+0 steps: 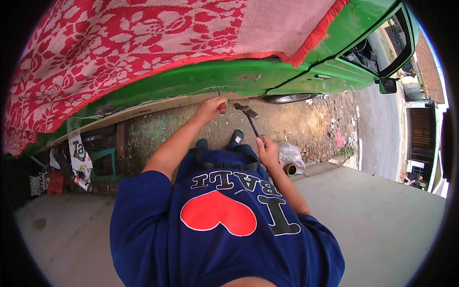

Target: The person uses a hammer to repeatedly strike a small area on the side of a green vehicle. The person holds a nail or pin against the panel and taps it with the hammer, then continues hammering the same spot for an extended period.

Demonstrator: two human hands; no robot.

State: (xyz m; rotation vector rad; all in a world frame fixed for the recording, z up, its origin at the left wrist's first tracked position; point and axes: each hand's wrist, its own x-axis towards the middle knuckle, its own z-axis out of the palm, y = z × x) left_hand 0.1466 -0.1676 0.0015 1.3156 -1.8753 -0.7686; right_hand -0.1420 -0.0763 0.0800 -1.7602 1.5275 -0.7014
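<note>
My left hand (209, 109) grips a red-handled tool (222, 108), its thin metal blade pointing up at the scraped lower side of a green vehicle (251, 71). Whether the tip touches the metal I cannot tell. A pale strip (171, 102) runs along the vehicle's lower edge by that hand. My right hand (267, 152) is closed round the shaft of a hammer (255, 126); the hammer's head is raised just right of the red handle, apart from it.
A red-and-pink patterned cloth (119, 43) drapes over the vehicle. Its wheel (287, 98) and side mirror (387, 86) are rightward. My shoes (235, 137) stand on stained ground. A plastic bag (290, 155) and tin (289, 169) lie right; a green plastic chair (103, 153) and clutter lie left.
</note>
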